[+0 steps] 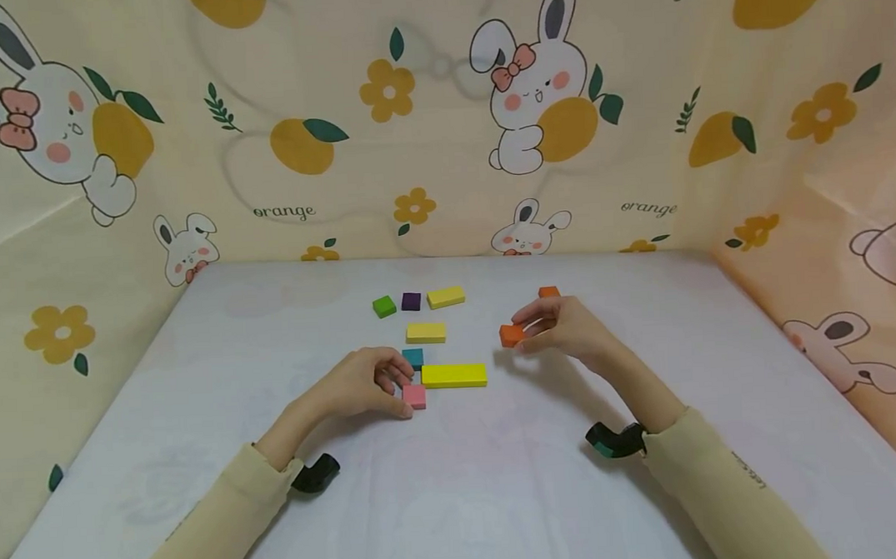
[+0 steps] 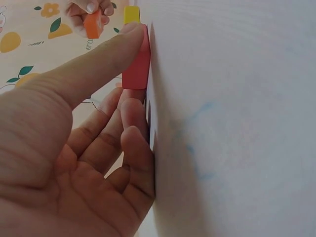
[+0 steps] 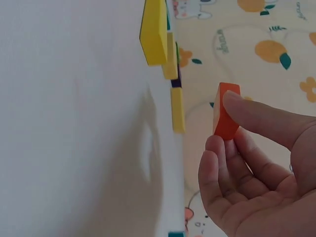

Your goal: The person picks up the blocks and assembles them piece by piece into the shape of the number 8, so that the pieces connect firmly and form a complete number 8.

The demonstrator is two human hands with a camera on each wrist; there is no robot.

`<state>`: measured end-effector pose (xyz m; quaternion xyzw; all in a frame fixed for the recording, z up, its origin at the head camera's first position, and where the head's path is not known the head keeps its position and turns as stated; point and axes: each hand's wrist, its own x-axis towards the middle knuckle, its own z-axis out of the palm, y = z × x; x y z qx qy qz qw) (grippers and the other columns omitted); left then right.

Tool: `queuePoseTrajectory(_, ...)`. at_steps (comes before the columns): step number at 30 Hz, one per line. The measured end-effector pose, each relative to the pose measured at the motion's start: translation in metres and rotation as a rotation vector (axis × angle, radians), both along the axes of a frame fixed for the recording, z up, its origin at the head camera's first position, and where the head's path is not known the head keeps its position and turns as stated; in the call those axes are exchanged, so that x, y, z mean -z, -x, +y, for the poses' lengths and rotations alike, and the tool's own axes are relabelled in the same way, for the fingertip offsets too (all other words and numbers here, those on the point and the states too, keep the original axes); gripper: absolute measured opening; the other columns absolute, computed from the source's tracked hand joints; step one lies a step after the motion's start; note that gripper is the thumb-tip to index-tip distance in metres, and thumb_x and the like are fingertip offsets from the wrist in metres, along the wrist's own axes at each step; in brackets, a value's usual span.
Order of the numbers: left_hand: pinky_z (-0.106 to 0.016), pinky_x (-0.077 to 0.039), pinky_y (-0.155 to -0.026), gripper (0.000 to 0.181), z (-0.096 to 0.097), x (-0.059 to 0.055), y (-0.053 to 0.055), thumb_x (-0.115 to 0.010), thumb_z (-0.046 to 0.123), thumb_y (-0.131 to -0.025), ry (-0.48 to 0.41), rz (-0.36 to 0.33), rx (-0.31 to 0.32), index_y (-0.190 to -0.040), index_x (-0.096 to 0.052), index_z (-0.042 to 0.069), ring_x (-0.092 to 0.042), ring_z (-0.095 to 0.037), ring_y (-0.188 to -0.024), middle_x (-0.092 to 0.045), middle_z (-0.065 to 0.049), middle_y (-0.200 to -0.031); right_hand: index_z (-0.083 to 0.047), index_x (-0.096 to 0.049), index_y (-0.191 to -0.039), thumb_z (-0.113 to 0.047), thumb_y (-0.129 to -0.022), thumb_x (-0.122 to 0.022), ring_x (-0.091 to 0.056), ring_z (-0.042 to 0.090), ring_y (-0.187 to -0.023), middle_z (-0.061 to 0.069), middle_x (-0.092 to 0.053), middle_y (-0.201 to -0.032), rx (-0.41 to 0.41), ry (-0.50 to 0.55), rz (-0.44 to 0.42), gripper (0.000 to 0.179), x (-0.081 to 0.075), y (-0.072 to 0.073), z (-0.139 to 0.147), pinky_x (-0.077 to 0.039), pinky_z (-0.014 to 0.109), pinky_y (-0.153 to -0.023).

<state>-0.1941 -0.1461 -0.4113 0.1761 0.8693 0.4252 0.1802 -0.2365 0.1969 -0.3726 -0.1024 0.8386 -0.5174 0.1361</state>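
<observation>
My left hand [image 1: 358, 383] pinches a pink block [image 1: 416, 397] on the table, thumb on its near side and the other fingers behind. In the left wrist view, the thumb tip lies on the pink block [image 2: 135, 64]. Right by it in the head view are a long bright yellow block [image 1: 455, 376] and a teal block [image 1: 413, 358], the latter close to the left fingertips. Over to the right, my right hand [image 1: 566, 331] holds an orange block [image 1: 510, 336] between thumb and fingertips. The right wrist view has this orange block [image 3: 227, 113] raised above the table.
Beyond the hands lie a pale yellow block [image 1: 425, 333], another yellow block [image 1: 446, 297], a purple block [image 1: 411, 302] and a green block [image 1: 384, 306]. A second orange block [image 1: 549, 292] sits behind the right hand. A patterned backdrop [image 1: 443, 163] borders the white table [image 1: 487, 494].
</observation>
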Motion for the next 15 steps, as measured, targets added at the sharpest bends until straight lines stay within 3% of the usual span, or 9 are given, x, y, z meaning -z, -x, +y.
queuePoseTrajectory(7, -0.033, -0.050, -0.077, 0.050, -0.002, 0.001, -0.001, -0.091, 0.030, -0.070, 0.002, -0.011, 0.004, -0.109, -0.064, 0.014, -0.058, -0.021, -0.086, -0.065, 0.003, -0.099, 0.000, -0.068, -0.111, -0.004, -0.073, -0.086, -0.062, 0.028, -0.094, 0.015, -0.066, -0.108, -0.029, 0.006, -0.007, 0.042, 0.007, -0.004, -0.017, -0.051, 0.028, -0.077)
queuePoseTrajectory(15, -0.034, -0.050, -0.077, 0.049, -0.001, -0.001, -0.001, -0.091, 0.030, -0.070, 0.000, -0.005, 0.004, -0.109, -0.064, 0.015, -0.058, -0.021, -0.087, -0.065, 0.004, -0.099, -0.005, -0.070, -0.107, -0.006, -0.073, -0.087, -0.062, 0.025, -0.092, 0.009, -0.067, -0.104, -0.013, -0.096, 0.020, 0.038, 0.011, 0.000, -0.025, -0.052, 0.031, -0.075)
